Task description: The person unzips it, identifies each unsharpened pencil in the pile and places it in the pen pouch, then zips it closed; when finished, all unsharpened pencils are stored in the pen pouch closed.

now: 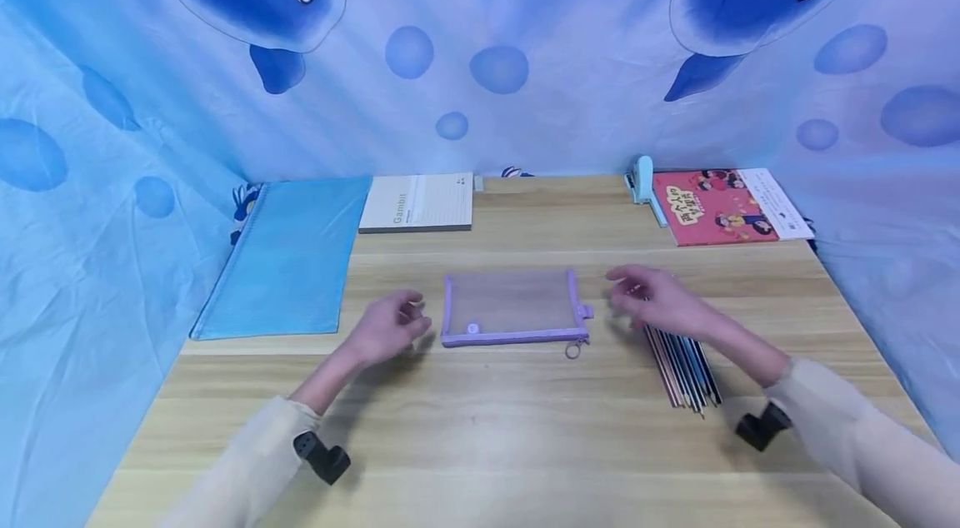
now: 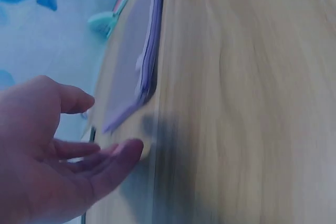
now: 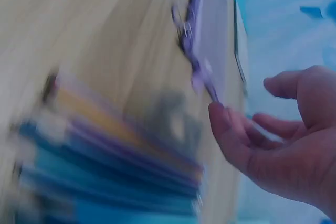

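Observation:
A flat purple mesh zip pouch [image 1: 513, 303] lies mid-table, its zip along the near edge and a ring pull at the near right corner. Just left of it hovers my left hand [image 1: 387, 328], fingers loosely bent and holding nothing; the left wrist view shows the pouch [image 2: 134, 51] beyond the fingertips. My right hand [image 1: 660, 299] is above the table to the pouch's right, relaxed, with nothing in it. Below that hand lies a bundle of colored pencils [image 1: 684, 370], points toward me, its far ends hidden by the hand. Blurred pencils [image 3: 115, 156] appear beside the hand in the right wrist view.
A blue folder [image 1: 288, 257] lies at the left, beside a white notebook [image 1: 417, 201] at the back. Back right are a red booklet [image 1: 720, 207] and a light blue stapler [image 1: 642, 180]. A dolphin-print curtain [image 1: 480, 28] hangs behind the wooden table [image 1: 465, 445].

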A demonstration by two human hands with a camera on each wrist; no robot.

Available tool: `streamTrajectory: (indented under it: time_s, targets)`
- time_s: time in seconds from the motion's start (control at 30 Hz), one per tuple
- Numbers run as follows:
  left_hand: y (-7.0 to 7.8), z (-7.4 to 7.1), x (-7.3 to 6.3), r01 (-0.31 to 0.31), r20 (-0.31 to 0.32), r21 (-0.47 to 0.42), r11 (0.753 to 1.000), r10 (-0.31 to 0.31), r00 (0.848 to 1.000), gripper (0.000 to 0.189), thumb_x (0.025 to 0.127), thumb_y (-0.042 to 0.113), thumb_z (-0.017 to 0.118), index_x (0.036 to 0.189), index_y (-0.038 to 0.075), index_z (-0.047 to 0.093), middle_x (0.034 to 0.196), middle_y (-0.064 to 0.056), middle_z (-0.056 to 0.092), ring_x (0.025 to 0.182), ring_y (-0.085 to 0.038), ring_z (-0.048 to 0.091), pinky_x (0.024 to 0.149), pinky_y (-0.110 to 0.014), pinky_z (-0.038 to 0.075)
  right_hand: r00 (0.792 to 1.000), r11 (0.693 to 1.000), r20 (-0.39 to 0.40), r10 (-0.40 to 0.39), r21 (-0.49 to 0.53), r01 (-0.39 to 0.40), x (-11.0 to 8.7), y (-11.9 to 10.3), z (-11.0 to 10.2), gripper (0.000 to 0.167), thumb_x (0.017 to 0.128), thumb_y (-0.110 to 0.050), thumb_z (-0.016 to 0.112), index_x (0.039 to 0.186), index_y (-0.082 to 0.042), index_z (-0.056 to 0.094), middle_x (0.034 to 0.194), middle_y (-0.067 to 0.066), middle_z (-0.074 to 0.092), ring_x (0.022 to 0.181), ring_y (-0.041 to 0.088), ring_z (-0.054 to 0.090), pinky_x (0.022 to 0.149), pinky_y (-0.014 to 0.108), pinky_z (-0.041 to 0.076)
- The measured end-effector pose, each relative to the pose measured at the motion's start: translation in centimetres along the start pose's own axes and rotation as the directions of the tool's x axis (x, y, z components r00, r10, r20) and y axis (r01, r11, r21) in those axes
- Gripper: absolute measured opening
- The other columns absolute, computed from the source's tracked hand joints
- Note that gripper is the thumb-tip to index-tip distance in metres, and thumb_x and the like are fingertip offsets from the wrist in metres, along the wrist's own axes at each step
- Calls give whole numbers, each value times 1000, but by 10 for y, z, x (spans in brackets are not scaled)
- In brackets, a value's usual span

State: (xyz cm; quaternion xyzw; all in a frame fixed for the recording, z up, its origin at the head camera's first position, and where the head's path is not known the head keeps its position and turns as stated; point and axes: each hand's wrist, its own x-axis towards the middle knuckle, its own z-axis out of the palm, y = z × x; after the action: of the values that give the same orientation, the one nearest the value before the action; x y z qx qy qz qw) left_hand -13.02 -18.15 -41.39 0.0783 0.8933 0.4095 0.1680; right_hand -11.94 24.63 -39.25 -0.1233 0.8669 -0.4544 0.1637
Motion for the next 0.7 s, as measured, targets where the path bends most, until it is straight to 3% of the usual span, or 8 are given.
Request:
streamTrajectory:
  time_s: [0.1,0.17,0.27,0.33,0.4,0.57,0.7]
  targets:
    - [6,10,6,20,-4,36,999,-20,1000,63,91,14,68,142,-12,41,110,-14,61,97,-26,62,84,-38,57,1000,1000,3,25,0,-25,20,0,19,53,95,-7,63,140,13,42,116,24,59,98,34,64,70,37,61]
    - [11,14,10,17,-15,73,997,-16,1000,56,90,15,70,134,-12,48,104,-13,59,93,-25,59,83,-40,56,999,999,0,47,-14,-47,30,0,27,55,95,-8,64,141,12,42,118,24,58,98,32,63,70,36,60]
    - [17,18,16,14,-17,99,995,-12,1000,35,88,16,72,111,-5,56,91,-12,56,79,-24,54,69,-38,53,997,997,9,73,-5,-72,41,-1,33,58,93,-7,64,143,12,39,117,24,57,97,30,60,71,37,59]
    - [20,19,18,18,-15,90,996,-16,1000,25,88,16,72,96,1,54,83,-11,54,71,-23,51,59,-35,48,996,996,19,82,15,-82,46,-1,36,61,92,-6,64,144,13,37,114,23,57,94,29,60,71,39,59]
    - [21,21,20,23,-15,83,996,-21,1000,23,87,15,72,91,4,52,80,-9,52,69,-22,49,56,-32,45,996,995,21,91,40,-92,50,-2,39,64,91,-5,66,145,13,36,111,22,57,90,28,60,71,40,59]
    - [21,25,20,19,-20,45,999,-18,1000,19,87,11,71,97,2,58,83,-9,55,71,-21,51,58,-31,47,994,988,29,110,106,-112,55,-2,45,69,89,-2,68,146,12,33,109,21,55,93,28,60,75,38,60]
    - [21,27,19,34,-17,22,999,-33,999,31,86,10,71,113,-2,62,87,-10,59,75,-22,55,63,-32,51,988,972,60,140,182,-149,55,-2,47,73,88,0,69,147,14,29,114,25,55,98,32,61,80,37,60]
